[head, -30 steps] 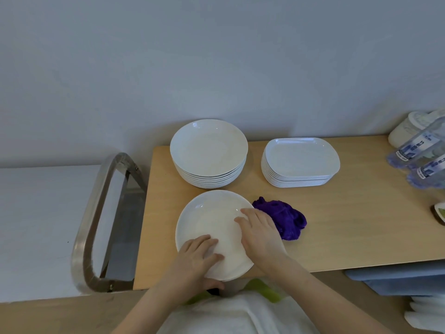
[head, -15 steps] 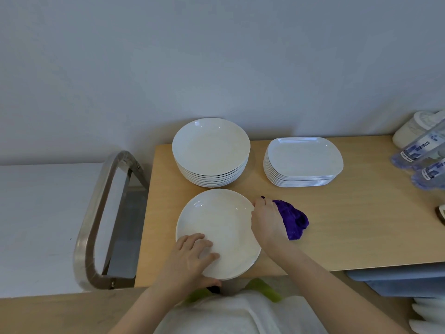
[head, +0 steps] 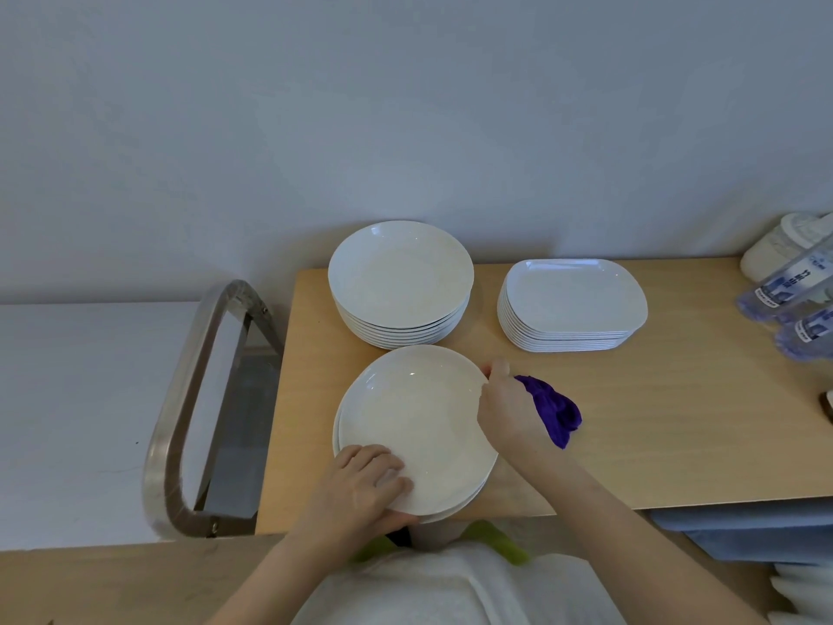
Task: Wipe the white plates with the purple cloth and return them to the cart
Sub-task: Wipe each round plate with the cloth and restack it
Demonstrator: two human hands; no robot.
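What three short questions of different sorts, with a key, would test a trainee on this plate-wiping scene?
1. True or false: the purple cloth lies to the right of the near round plate.
2. Multiple choice: the left hand grips the near plate at A) its far rim B) its near rim C) its middle.
3. Fill in: behind the near plate stands a stack of round plates; to its right stands a stack of ____ plates.

Key: 1 true; 2 B; 3 rectangular.
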